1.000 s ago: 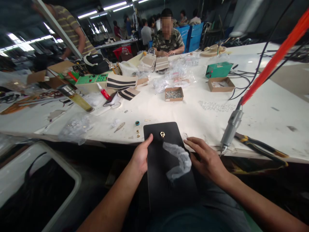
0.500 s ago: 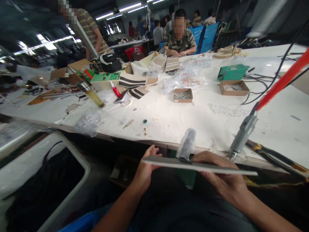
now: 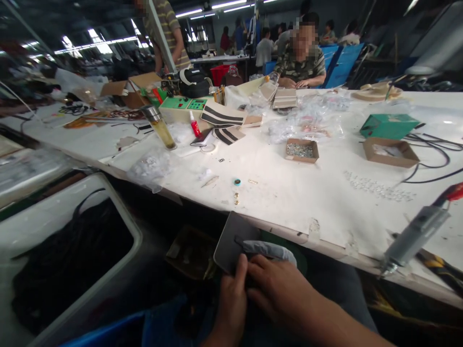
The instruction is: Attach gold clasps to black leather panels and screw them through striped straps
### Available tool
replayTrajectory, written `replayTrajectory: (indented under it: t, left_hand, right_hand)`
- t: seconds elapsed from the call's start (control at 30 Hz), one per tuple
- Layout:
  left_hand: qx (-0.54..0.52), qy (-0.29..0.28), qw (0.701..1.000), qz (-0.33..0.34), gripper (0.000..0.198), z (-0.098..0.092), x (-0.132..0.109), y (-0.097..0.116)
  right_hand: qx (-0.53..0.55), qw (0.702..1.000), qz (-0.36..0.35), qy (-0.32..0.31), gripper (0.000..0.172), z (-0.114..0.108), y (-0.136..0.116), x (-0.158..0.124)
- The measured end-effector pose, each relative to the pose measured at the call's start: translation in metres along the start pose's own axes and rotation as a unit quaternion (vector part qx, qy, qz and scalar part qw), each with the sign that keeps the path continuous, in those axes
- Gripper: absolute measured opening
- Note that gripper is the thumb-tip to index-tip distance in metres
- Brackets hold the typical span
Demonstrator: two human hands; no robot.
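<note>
Below the table edge, over my lap, I hold a flat dark leather panel (image 3: 231, 236) tilted toward the left. My left hand (image 3: 231, 303) grips its near edge with the thumb on top. Beside it, my right hand (image 3: 278, 289) lies over the panel, fingers closed against it. A crumpled clear plastic wrap (image 3: 269, 249) sits on the panel just beyond my fingers. The panel's lower part is hidden by both hands.
A white worktable (image 3: 289, 193) carries small metal rings (image 3: 236, 197), a box of screws (image 3: 301, 150), a green box (image 3: 388, 126), a glue bottle (image 3: 195, 127) and striped pieces (image 3: 222, 115). A hanging powered driver (image 3: 412, 238) is at right. A white bin (image 3: 68, 250) stands at left. Other people work at the back.
The panel came off the table edge, was turned over and lowered to my lap. Both hands moved down and closer together on it. My view swung to the left.
</note>
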State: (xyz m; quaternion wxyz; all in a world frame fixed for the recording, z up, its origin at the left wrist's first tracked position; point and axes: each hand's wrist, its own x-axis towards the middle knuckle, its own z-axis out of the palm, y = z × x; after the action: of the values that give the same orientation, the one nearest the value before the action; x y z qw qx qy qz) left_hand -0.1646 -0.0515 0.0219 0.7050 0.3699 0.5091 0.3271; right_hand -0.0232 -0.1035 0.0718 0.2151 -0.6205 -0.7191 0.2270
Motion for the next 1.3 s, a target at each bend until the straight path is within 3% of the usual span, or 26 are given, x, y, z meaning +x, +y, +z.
replayTrajectory:
  t: [0.07,0.1,0.2,0.27,0.33,0.47,0.67,0.8,1.03,1.17,1.3]
  left_hand:
    - [-0.056,0.063,0.995,-0.057,0.050,-0.006,0.018,-0.006]
    - [-0.088,0.067,0.992,-0.065,0.047,-0.010,0.025,-0.008]
    - [-0.157,0.043,0.985,-0.055,0.044,-0.022,0.040,-0.016]
    - [-0.159,0.051,0.984,-0.056,0.045,-0.030,0.045,-0.022]
    - [-0.137,0.063,0.987,-0.058,0.045,-0.037,0.046,-0.026]
    - [-0.066,0.104,0.991,-0.058,0.048,-0.046,0.046,-0.028]
    - [0.034,0.128,0.988,-0.073,0.055,-0.052,0.051,-0.018]
    - [0.123,0.158,0.979,-0.038,0.054,-0.061,0.060,-0.019]
    - [0.076,0.153,0.985,0.022,0.053,-0.056,0.057,-0.004]
    - [0.080,0.124,0.987,0.056,0.056,-0.052,0.051,0.016]
    - [0.144,0.067,0.980,0.120,0.068,-0.038,0.045,0.036]
  right_hand:
    - [0.055,0.997,-0.002,-0.061,0.014,-0.017,-0.002,0.016]
    - [0.088,0.995,0.009,-0.049,0.011,-0.026,0.001,0.026]
    - [0.102,0.988,0.081,0.081,0.018,-0.042,0.028,0.068]
    - [0.040,0.985,0.116,0.118,0.024,-0.040,0.056,0.102]
    - [0.003,0.985,0.135,0.109,0.028,-0.032,0.081,0.131]
    - [-0.018,0.984,0.155,0.088,0.030,-0.011,0.107,0.161]
    - [-0.037,0.978,0.182,0.093,0.023,0.004,0.102,0.167]
    - [-0.031,0.979,0.177,0.097,0.013,0.002,0.101,0.171]
    - [0.012,0.975,0.187,0.121,0.007,-0.003,0.100,0.172]
    - [0.070,0.968,0.201,0.132,0.010,-0.018,0.094,0.153]
    - [0.183,0.956,0.187,0.131,0.016,-0.037,0.079,0.110]
